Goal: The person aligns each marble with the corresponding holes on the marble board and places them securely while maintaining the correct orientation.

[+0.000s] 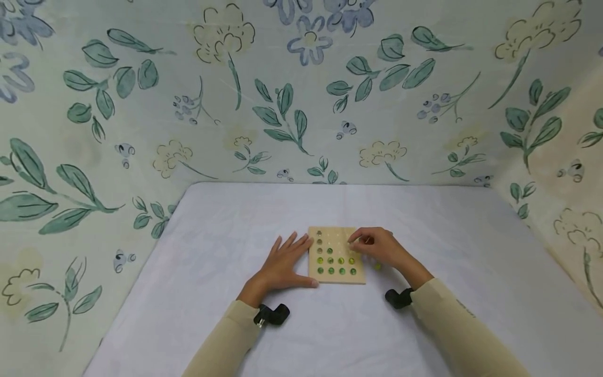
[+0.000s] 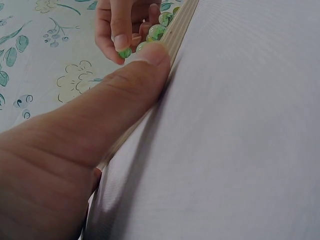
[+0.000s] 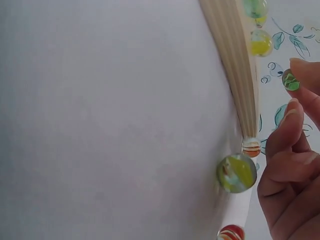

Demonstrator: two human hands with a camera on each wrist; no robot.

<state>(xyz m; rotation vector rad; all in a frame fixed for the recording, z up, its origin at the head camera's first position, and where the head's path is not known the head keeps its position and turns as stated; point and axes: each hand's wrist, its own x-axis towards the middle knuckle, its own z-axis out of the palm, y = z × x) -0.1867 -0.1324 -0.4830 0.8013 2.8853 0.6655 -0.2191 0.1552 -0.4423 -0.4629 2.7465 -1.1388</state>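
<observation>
A square wooden board [image 1: 337, 236] lies on the white-covered table, with green and yellow-green marbles [image 1: 341, 261] seated in rows over its nearer part and down its left side. My left hand [image 1: 281, 266] is spread along the board's left side, fingertips at the edge and thumb [image 2: 125, 82] at the near corner. Above the far right part of the board, my right hand [image 1: 383, 247] pinches a green marble [image 3: 291, 80] between thumb and forefinger. Its other fingers are curled. In the right wrist view the pinched marble appears apart from the board.
Beside the board's right edge lie a yellow-green marble [image 3: 237, 173], an orange-striped marble [image 3: 251, 147] and a red-striped marble [image 3: 231, 233]. White cloth [image 1: 245, 220] covers the table. A floral-patterned curtain [image 1: 292, 104] stands behind it.
</observation>
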